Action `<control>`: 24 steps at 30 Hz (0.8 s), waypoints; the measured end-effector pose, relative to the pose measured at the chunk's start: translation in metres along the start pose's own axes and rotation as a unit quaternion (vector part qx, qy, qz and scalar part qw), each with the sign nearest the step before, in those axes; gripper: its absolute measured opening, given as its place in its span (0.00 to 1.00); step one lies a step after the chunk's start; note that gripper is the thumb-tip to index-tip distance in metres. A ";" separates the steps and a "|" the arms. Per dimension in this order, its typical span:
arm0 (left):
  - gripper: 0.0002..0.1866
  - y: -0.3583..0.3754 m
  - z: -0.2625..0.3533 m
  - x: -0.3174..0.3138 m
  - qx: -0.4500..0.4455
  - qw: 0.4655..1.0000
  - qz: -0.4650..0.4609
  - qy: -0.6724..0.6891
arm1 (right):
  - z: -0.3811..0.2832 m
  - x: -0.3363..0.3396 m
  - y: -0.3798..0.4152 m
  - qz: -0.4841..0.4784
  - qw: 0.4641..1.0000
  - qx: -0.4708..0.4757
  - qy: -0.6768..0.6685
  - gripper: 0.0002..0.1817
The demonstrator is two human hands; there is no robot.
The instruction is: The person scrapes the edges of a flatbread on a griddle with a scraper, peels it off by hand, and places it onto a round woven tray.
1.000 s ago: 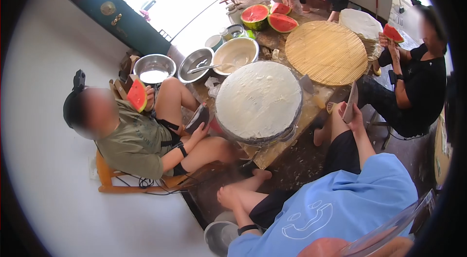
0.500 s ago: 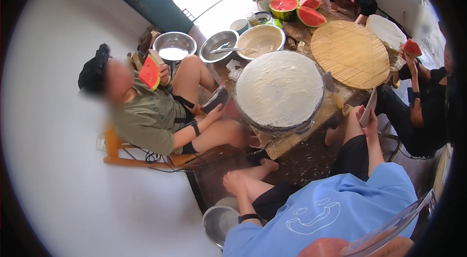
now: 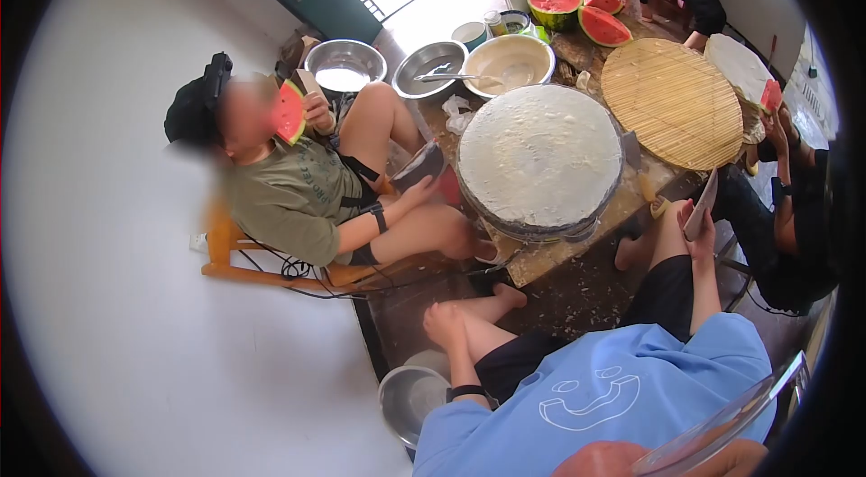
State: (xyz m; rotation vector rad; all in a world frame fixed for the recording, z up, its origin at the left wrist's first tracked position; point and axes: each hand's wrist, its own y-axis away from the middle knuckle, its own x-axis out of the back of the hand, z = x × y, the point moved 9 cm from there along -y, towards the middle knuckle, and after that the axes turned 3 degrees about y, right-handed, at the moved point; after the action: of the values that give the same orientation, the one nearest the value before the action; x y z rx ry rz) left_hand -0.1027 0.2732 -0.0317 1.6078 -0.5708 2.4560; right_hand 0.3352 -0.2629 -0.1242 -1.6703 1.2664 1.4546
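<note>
— Two hands: what's in them?
— Right hand (image 3: pixel 699 229) grips a flat scraper (image 3: pixel 703 200) above the knee, near the round griddle (image 3: pixel 539 157). Left hand (image 3: pixel 444 325) rests low by the leg; whether it grips, I can't tell.

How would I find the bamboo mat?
Start at the low wooden table. The big white-coated round pan sits mid-table; the bamboo mat lies just right of it, below the cut watermelons. It is the only flat, tan, ribbed disc.

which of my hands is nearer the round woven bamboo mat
Right. The right hand, gripping a flat blade at the knee, is just below the round woven bamboo mat; the left hand rests far off by the shin.
</note>
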 end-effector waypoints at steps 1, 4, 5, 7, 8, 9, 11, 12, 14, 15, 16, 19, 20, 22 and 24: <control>0.22 0.000 -0.001 0.000 -0.001 1.000 0.004 -0.003 | 0.001 -0.002 0.000 -0.002 1.000 -0.002 -0.003 0.20; 0.23 -0.001 0.001 0.003 0.030 0.999 -0.037 -0.007 | 0.005 -0.012 0.005 -0.012 1.000 -0.006 -0.007 0.21; 0.23 -0.001 0.004 0.004 0.043 0.997 -0.059 -0.008 | 0.007 -0.016 0.008 -0.016 1.000 -0.007 -0.006 0.21; 0.24 0.004 0.006 0.006 0.040 0.996 -0.036 -0.065 | 0.011 -0.028 0.012 -0.023 1.000 -0.010 0.000 0.21; 0.25 0.006 0.006 0.007 0.038 0.995 -0.023 -0.094 | 0.013 -0.034 0.014 -0.022 1.000 -0.011 0.003 0.21; 0.26 0.007 0.008 0.009 0.041 0.994 -0.015 -0.096 | 0.016 -0.043 0.017 -0.028 1.000 -0.011 0.000 0.21; 0.28 0.008 0.010 0.014 0.047 0.994 0.001 -0.100 | 0.020 -0.059 0.022 -0.042 0.999 -0.010 -0.005 0.21; 0.28 0.008 0.013 0.016 0.035 0.994 0.025 -0.102 | 0.020 -0.056 0.022 -0.026 1.000 -0.007 -0.005 0.21; 0.29 0.008 0.014 0.017 0.012 0.991 0.075 -0.107 | 0.017 -0.046 0.017 -0.011 1.000 -0.005 -0.004 0.21; 0.28 0.005 0.009 0.009 0.007 0.997 0.048 -0.064 | 0.016 -0.041 0.016 -0.006 1.000 -0.005 -0.002 0.21; 0.27 0.002 0.002 0.002 0.001 1.000 0.020 -0.022 | 0.016 -0.039 0.016 -0.001 1.000 -0.005 0.000 0.21; 0.22 0.000 0.002 -0.003 -0.052 0.998 0.003 -0.020 | 0.015 -0.037 0.015 0.005 1.000 -0.005 0.008 0.21; 0.21 0.000 0.007 -0.003 -0.075 0.996 0.008 -0.039 | 0.015 -0.038 0.016 0.005 1.000 -0.004 0.012 0.22; 0.19 0.000 0.006 -0.002 -0.069 0.997 0.018 -0.023 | 0.015 -0.038 0.016 0.004 1.000 -0.001 0.018 0.22; 0.18 0.000 0.007 0.000 -0.063 0.998 0.021 -0.016 | 0.014 -0.035 0.016 0.006 1.000 0.002 0.021 0.22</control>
State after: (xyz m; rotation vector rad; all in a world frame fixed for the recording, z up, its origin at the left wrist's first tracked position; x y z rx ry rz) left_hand -0.0963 0.2702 -0.0296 1.6043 -0.7557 2.3747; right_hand 0.3166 -0.2469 -0.0916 -1.7027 1.3026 1.4297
